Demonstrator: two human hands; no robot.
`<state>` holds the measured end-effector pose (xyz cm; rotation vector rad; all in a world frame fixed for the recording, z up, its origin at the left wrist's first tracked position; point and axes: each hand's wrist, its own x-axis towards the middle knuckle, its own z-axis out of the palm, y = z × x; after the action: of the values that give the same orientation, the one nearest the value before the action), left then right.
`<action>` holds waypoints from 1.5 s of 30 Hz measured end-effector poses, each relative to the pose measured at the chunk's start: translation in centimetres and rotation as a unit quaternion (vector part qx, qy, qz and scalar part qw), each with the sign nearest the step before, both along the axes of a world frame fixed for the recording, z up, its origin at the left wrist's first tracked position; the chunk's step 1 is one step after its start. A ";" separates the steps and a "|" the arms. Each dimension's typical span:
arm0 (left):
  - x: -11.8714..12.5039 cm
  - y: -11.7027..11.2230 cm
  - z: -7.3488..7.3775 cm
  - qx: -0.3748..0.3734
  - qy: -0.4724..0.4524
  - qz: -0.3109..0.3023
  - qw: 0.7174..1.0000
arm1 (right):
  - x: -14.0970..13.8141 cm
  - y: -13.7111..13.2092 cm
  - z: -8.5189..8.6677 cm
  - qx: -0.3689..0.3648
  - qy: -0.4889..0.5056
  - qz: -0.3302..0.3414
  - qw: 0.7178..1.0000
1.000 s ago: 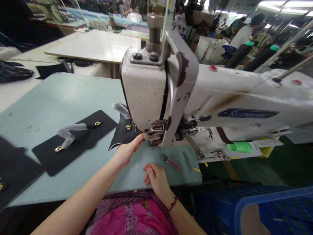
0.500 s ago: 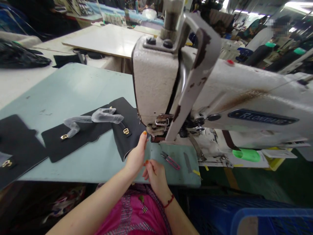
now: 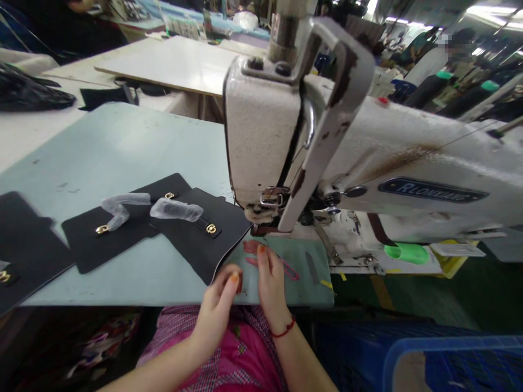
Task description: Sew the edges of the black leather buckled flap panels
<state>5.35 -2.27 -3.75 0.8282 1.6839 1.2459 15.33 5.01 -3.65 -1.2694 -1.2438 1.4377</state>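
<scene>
A black leather piece [image 3: 204,239] with a gold buckle and a plastic-wrapped strap lies on the pale green table [image 3: 114,152], just left of the sewing machine's [image 3: 265,125] needle area. My left hand [image 3: 218,305] is curled at the near corner of that piece, thumb and fingers pinched on its edge. Just to its right, my right hand [image 3: 269,283] lies stretched out on the table, its fingertips smeared by motion. They reach the pink thread snips [image 3: 288,268] in front of the machine.
A second black piece [image 3: 106,239] with gold buckles lies further left, and more black pieces [image 3: 24,256] sit at the table's left edge. A blue plastic crate [image 3: 417,354] stands at the lower right. Other tables and people fill the background.
The black piece has come out from under the machine's foot and slid left over the second piece. My left hand drew back to the table's near edge; my right hand stretched forward toward the snips.
</scene>
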 end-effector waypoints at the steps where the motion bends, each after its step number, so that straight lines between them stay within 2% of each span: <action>1: -1.2 -2.0 -0.5 0.041 0.015 -0.029 0.999 | -0.4 0.4 0.5 -0.004 0.005 0.005 1.000; 3: -4.8 -4.6 -1.5 0.129 0.081 -0.020 0.988 | -1.4 1.3 1.4 -0.007 0.017 0.027 0.999; 5: -9.5 -4.3 -2.0 0.146 0.188 -0.012 0.971 | -2.4 2.1 1.9 0.008 0.004 0.040 0.999; 6: -11.8 -3.1 -2.1 0.144 0.247 -0.045 0.957 | -2.9 2.5 2.1 0.022 -0.014 0.037 0.999; 7: -14.0 -1.3 -2.1 0.148 0.317 -0.113 0.930 | -3.4 2.7 2.2 0.039 -0.036 0.026 0.998; 10: -18.2 5.6 -1.7 0.206 0.443 -0.278 0.827 | -4.5 2.9 2.3 0.071 -0.081 -0.014 0.994; 12: -19.1 9.9 -1.1 0.228 0.475 -0.372 0.764 | -4.8 2.8 2.2 0.072 -0.079 -0.023 0.994; 15: -19.1 14.0 -0.3 0.235 0.493 -0.462 0.699 | -5.0 2.6 1.9 0.073 -0.080 -0.029 0.994; 18: -18.7 15.7 0.5 0.270 0.506 -0.496 0.652 | -5.0 2.5 1.8 0.071 -0.083 -0.030 0.994; 21: -18.3 15.8 1.5 0.309 0.518 -0.504 0.619 | -4.8 2.6 1.8 0.067 -0.080 -0.028 0.994; 24: -17.7 14.7 2.6 0.314 0.549 -0.491 0.599 | -4.3 2.7 2.0 0.063 -0.080 -0.019 0.995; 26: -17.0 13.4 3.3 0.298 0.577 -0.469 0.599 | -3.8 2.8 2.3 0.059 -0.080 -0.008 0.995; 33: -13.4 8.7 5.1 0.190 0.647 -0.363 0.643 | -1.9 4.1 2.4 0.023 -0.047 0.048 0.997; 36: -12.1 8.2 5.9 0.164 0.653 -0.347 0.653 | -1.5 4.6 2.6 0.022 -0.054 0.056 0.997; 39: -11.7 8.4 6.3 0.160 0.663 -0.338 0.648 | -1.0 4.4 3.1 0.041 -0.071 0.067 0.994; 42: -11.7 8.7 6.3 0.161 0.673 -0.335 0.639 | 0.0 3.1 3.0 0.080 -0.085 0.081 0.990; 45: -11.9 8.8 6.1 0.165 0.677 -0.334 0.635 | 1.0 1.1 2.2 0.090 -0.096 0.095 0.987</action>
<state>-6.56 6.49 2.32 2.7836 1.7335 0.1962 16.31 6.13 -1.48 -1.2136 -1.6229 1.3228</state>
